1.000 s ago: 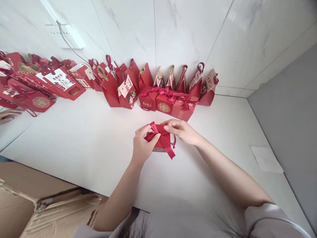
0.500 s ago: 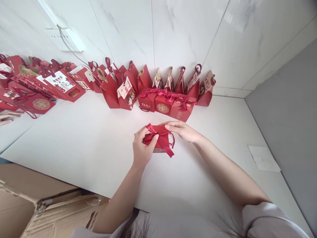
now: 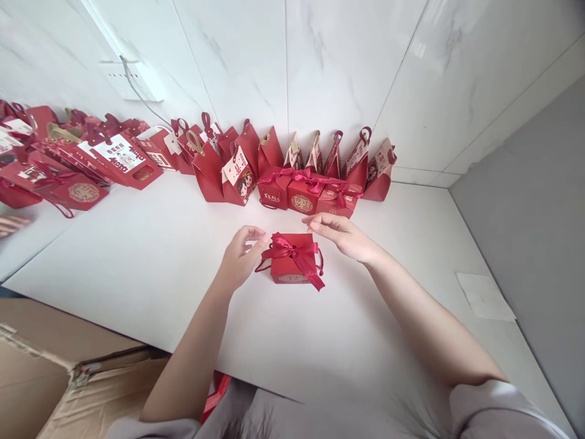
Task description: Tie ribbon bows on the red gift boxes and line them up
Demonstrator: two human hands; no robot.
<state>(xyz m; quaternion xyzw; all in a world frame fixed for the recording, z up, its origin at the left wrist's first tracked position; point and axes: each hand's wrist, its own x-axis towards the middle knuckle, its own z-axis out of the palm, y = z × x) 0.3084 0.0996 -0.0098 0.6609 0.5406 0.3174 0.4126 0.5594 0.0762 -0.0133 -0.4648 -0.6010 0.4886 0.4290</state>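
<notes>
A small red gift box [image 3: 286,268] stands on the white table in front of me. A dark red ribbon [image 3: 292,247] is tied in a bow across its top, and a cord handle loops out at each side. My left hand [image 3: 244,253] is just left of the box, fingers apart and curved, holding nothing. Behind the box's right corner, my right hand [image 3: 340,235] hovers with its thumb and fingers parted, and nothing shows in it. Whether its fingertips touch the ribbon I cannot tell.
Several ribboned boxes [image 3: 304,198] and handled gift bags [image 3: 210,177] line the wall. More red bags and boxes [image 3: 121,161] crowd the left. A cardboard carton [image 3: 105,378] sits below the table's front edge. White paper [image 3: 484,296] lies at right; a socket [image 3: 130,79] is on the wall.
My left hand has let go of the bow and moved left, off the box. My right hand has drawn slightly away from the box. At far left, another person's hand has gone out of view.
</notes>
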